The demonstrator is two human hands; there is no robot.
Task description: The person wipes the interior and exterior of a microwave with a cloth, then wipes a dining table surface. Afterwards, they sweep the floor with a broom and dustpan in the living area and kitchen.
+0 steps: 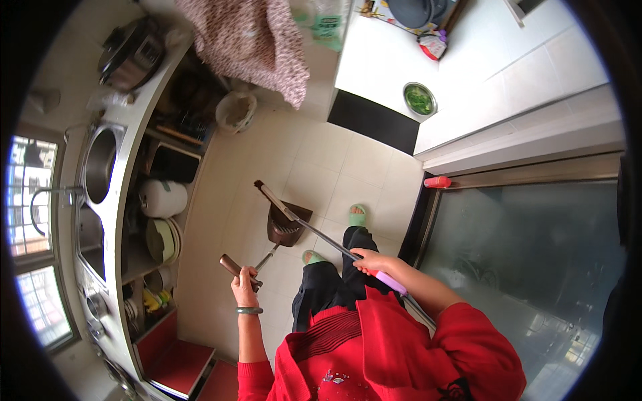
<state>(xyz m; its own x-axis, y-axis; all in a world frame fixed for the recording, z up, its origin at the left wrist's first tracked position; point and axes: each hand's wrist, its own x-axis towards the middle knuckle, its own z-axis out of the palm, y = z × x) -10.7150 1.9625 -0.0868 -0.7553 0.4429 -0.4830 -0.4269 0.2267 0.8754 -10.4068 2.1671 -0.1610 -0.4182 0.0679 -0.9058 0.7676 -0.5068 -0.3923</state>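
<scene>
A brown dustpan (291, 223) with a comb-toothed edge rests on the tiled floor before my feet. My left hand (245, 288), with a bangle at its wrist, is closed around the dustpan's handle, whose brown crosspiece (230, 265) juts past the fingers. The metal shaft of a broom (321, 234) runs across the dustpan, and my right hand (367, 260) grips it just above its red and purple grip section (391, 282). The broom's narrow head (271, 198), with dark bristles at its tip, lies over the dustpan's far edge; whether it touches the floor I cannot tell.
Open cabinet shelves below a sink counter (128, 150) line the left side. A lined waste bin (235, 111) stands by a patterned cloth (251, 45). At the right are a white counter (373, 65) with a bowl of greens (420, 98), a red bottle (437, 182) and a glass door (521, 240).
</scene>
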